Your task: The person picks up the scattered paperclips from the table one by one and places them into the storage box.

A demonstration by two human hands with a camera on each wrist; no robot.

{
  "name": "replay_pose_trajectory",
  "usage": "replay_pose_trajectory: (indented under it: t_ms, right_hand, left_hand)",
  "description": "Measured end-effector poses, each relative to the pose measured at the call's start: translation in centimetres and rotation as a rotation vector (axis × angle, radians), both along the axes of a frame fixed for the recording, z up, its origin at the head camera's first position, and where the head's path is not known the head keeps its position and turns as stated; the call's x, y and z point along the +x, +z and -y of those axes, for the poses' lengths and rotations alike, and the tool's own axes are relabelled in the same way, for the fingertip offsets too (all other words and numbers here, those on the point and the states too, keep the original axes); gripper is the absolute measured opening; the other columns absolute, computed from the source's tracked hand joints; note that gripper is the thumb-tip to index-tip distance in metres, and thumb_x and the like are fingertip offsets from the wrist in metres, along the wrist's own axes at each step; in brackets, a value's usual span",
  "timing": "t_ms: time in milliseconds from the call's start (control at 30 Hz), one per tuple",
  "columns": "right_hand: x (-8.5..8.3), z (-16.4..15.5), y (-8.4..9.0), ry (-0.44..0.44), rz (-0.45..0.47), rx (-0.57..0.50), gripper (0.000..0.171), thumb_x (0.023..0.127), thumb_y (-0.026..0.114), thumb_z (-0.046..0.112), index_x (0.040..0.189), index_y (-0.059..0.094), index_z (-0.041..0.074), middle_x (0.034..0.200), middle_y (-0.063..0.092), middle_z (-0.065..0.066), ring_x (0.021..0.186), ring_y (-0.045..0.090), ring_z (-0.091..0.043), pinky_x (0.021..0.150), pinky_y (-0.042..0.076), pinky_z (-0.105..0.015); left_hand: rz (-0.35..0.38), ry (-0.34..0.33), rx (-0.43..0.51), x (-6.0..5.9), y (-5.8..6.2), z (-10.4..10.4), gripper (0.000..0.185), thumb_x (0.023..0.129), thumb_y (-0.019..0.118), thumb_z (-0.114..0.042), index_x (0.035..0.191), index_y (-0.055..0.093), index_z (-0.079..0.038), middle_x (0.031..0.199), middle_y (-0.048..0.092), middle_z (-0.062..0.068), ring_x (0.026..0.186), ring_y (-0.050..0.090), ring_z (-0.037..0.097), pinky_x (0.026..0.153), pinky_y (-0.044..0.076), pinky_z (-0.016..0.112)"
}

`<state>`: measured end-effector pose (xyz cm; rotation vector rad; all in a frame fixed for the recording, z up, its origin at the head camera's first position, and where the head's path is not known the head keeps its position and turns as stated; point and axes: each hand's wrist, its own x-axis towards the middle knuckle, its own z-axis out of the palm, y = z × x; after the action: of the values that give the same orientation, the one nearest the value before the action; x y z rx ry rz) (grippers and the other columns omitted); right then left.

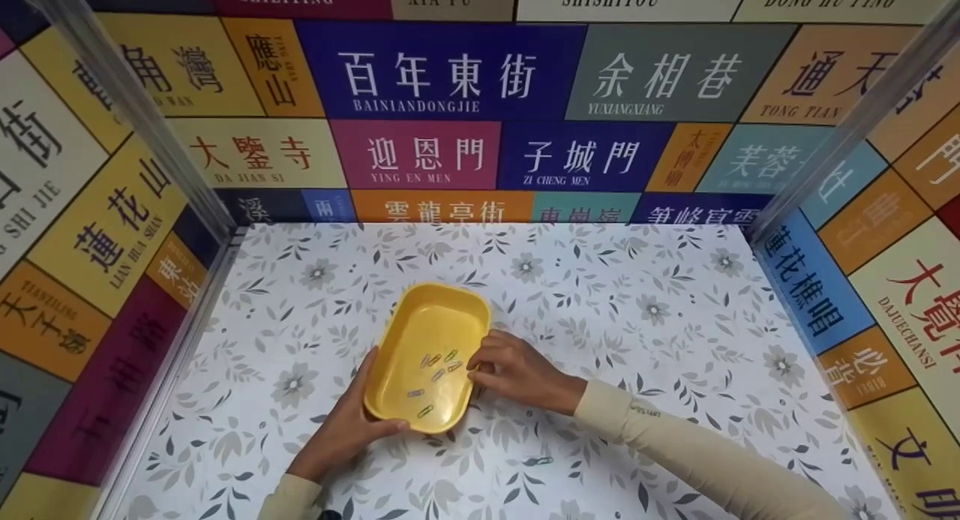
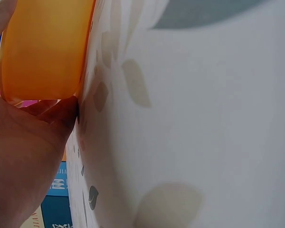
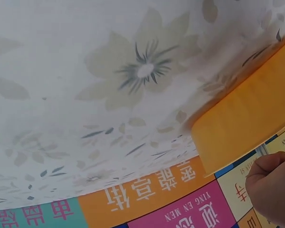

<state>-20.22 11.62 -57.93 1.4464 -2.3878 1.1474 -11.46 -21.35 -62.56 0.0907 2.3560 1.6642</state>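
Observation:
A yellow plastic tray [image 1: 431,310] stands on the patterned tabletop, with several coloured paper clips [image 1: 426,411] scattered across its floor. My left hand [image 1: 352,415] grips the tray's near left corner, thumb over the near rim and fingers along the outer left wall. In the left wrist view that hand [image 2: 28,152] is up against the tray's side wall [image 2: 47,52]. Over the right rim, my right hand [image 1: 517,370] has its thumb and forefinger pinched together. The right wrist view has a small bluish-grey paper clip [image 3: 261,150] at those fingertips, mostly hidden by the hand [image 3: 273,185].
One loose paper clip [image 1: 538,461] lies on the white floral tabletop [image 1: 637,385], nearer me and right of the tray. Upright panels [image 1: 435,70] with coloured street-name blocks enclose the back and both sides, with clear posts [image 1: 840,107] at the corners.

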Motion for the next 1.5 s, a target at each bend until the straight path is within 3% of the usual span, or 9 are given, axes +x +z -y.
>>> replay_pose_trajectory:
  t_ms: [133, 400, 800, 1100, 1500]
  right_hand:
    - [0.6, -0.7, -0.1, 0.027, 0.040, -0.049, 0.009, 0.095, 0.082, 0.002, 0.102, 0.081, 0.007, 0.100, 0.079, -0.004, 0.088, 0.064, -0.018, 0.079, 0.055, -0.031]
    - [1.6, -2.4, -0.7, -0.054, 0.065, -0.022, 0.006, 0.096, 0.085, 0.007, 0.099, 0.083, 0.012, 0.082, 0.065, 0.004, 0.079, 0.058, -0.014, 0.070, 0.051, -0.025]
    - [3.0, -5.2, -2.3, -0.112, 0.084, -0.055, 0.013, 0.094, 0.086, 0.003, 0.095, 0.081, 0.015, 0.077, 0.060, 0.004, 0.074, 0.054, -0.014, 0.068, 0.046, -0.023]
    - [3.7, -6.1, -3.9, -0.114, 0.067, -0.099, 0.015, 0.091, 0.086, -0.001, 0.094, 0.081, 0.013, 0.076, 0.061, 0.003, 0.072, 0.053, -0.016, 0.069, 0.046, -0.025]
    - [5.6, -7.5, -5.2, -0.149, 0.149, -0.059, 0.010, 0.094, 0.085, 0.004, 0.095, 0.081, 0.013, 0.082, 0.062, 0.004, 0.078, 0.055, -0.010, 0.071, 0.048, -0.022]
  left_hand:
    - [0.004, -0.002, 0.009, 0.0, 0.1, 0.0, 0.142, 0.078, 0.102, -0.037, 0.179, 0.002, -0.026, 0.186, 0.009, 0.003, 0.170, 0.008, 0.031, 0.136, 0.004, 0.059]
    - [0.002, -0.004, 0.023, 0.1, 0.1, -0.1, 0.142, 0.078, 0.102, -0.036, 0.179, 0.002, -0.026, 0.186, 0.009, 0.001, 0.170, 0.009, 0.030, 0.136, 0.004, 0.058]
    - [-0.033, -0.017, 0.024, 0.0, 0.1, -0.1, 0.140, 0.080, 0.101, -0.032, 0.179, 0.003, -0.024, 0.185, 0.010, 0.005, 0.170, 0.012, 0.033, 0.135, 0.005, 0.059]
    - [-0.033, -0.008, 0.040, 0.1, 0.0, 0.1, 0.138, 0.081, 0.101, -0.030, 0.179, 0.004, -0.022, 0.185, 0.011, 0.007, 0.170, 0.012, 0.034, 0.135, 0.003, 0.059]
    - [-0.028, -0.008, 0.050, 0.0, -0.1, 0.1, 0.140, 0.081, 0.101, -0.030, 0.179, 0.003, -0.023, 0.185, 0.011, 0.004, 0.170, 0.011, 0.030, 0.136, 0.004, 0.055]
